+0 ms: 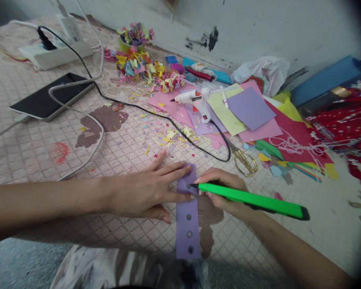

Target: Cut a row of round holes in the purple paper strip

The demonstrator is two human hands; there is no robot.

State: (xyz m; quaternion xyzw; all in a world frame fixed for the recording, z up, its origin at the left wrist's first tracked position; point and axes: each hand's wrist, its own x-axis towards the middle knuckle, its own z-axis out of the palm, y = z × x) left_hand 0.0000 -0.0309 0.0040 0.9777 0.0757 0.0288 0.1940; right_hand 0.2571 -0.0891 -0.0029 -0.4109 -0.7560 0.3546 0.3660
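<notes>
A narrow purple paper strip (183, 224) with a column of round holes or dark spots lies at the table's front edge, its lower end reaching past that edge. My left hand (147, 190) rests flat with spread fingers, two of them pressing on the upper part of the strip. In a pinch grip, my right hand (224, 186) holds a green utility knife (252, 197) from the right. The knife's thin dark tip meets the strip at one of the spots, between my left fingers. Whether the tip pierces the paper cannot be made out.
Behind my hands lie a white glue gun (195, 98), coloured paper sheets (252, 108) and gold-handled scissors (245, 160). Paper scraps (150, 68) are heaped near a small pot (129, 44). A black cable (132, 105) crosses towards a power strip (54, 54); a phone-like device (52, 96) lies left.
</notes>
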